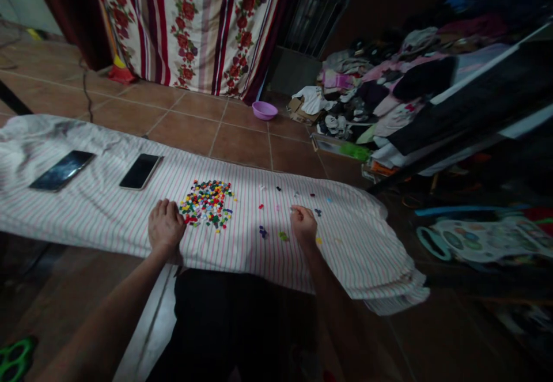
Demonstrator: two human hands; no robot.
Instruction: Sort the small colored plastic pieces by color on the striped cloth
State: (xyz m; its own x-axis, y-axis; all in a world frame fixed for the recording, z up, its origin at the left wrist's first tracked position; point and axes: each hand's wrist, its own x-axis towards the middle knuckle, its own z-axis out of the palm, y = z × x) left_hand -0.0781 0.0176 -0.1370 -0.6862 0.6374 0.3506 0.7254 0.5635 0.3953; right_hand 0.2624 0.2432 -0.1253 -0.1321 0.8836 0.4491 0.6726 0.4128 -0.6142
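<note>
A pile of small coloured pieces point(209, 200), perhaps beads or tiny bricks, lies on a striped cloth point(242, 255). My left hand point(166, 224) rests palm down at the pile's left edge, its fingers stretched forward. To the right, my right hand point(304, 224) is closed in a pinch just above the cloth; something pale shows at its fingertips, too small to name. Around it lie little separate groups by colour: dark blue pieces point(263, 232), green pieces point(283, 236), red pieces point(261, 206), grey-blue pieces point(318, 212) and a yellow piece point(318, 240).
Two phone-like devices, a larger one point(63, 170) and a smaller one point(140, 171), lie on the cloth at left. A purple basin point(264, 110) sits on the tiled floor beyond, near a flowered curtain point(194, 30). Heaped clothes point(358, 91) fill the right back.
</note>
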